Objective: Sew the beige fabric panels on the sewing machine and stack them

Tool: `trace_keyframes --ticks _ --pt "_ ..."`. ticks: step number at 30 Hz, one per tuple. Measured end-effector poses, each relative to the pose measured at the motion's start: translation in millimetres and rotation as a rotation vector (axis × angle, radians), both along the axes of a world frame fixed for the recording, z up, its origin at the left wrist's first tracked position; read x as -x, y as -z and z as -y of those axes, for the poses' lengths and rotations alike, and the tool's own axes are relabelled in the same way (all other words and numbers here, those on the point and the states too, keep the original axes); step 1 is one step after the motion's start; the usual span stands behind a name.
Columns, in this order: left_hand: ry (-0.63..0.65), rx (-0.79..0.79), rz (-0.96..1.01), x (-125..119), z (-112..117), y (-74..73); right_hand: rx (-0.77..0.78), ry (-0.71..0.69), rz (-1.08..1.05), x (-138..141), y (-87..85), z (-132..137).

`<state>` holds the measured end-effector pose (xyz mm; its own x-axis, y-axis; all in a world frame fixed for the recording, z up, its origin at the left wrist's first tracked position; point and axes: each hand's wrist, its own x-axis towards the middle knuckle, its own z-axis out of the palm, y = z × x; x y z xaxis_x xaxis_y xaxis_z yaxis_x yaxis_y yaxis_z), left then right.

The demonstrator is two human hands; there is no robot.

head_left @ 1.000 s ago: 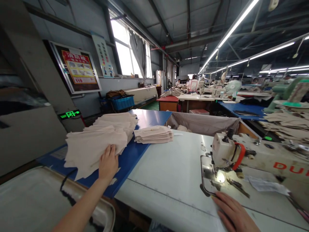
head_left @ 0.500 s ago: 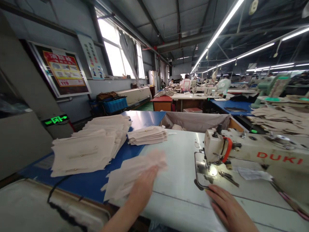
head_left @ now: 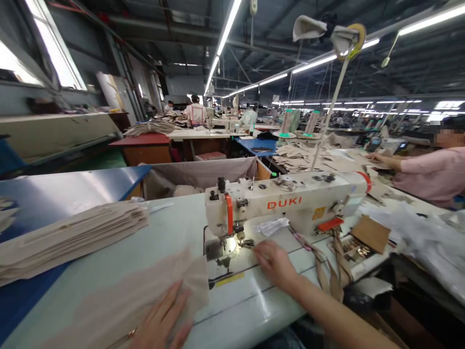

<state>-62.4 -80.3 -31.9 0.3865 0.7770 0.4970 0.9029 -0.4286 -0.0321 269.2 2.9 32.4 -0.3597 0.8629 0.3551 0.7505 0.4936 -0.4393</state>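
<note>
My left hand [head_left: 163, 315] lies flat on a beige fabric piece [head_left: 105, 295], fingers stretched out and slightly blurred. A small brass-coloured metal bit [head_left: 132, 333] shows on the fabric beside that hand. The cloth's right end reaches close to the needle plate of a white sewing machine [head_left: 283, 198], whose lamp lights the needle area. My right hand [head_left: 276, 264] has its fingers bent together on the near end of small dark metal thread snips [head_left: 247, 242], right of the needle. The fingers partly hide the snips.
A stack of beige fabric pieces [head_left: 80, 232] lies left. Behind the table is a cloth-lined bin [head_left: 199, 169]. A white scrap [head_left: 272, 226], fabric strips [head_left: 336, 266] and a box with metal parts [head_left: 359, 252] lie right. A co-worker in pink [head_left: 432, 169] works at far right.
The view has turned right. My left hand has brought the fabric piece from the table's left toward the machine. My right hand has moved from the table's front edge to the snips.
</note>
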Motion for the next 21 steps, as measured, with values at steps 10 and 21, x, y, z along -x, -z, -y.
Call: trace_keyframes --ticks 10,21 --pt "-0.139 0.519 -0.141 -34 -31 -40.5 0.094 0.323 0.186 -54 -0.6 -75" --pt "-0.108 0.503 -0.136 -41 -50 -45.4 0.105 0.36 0.249 -53 3.4 -76"
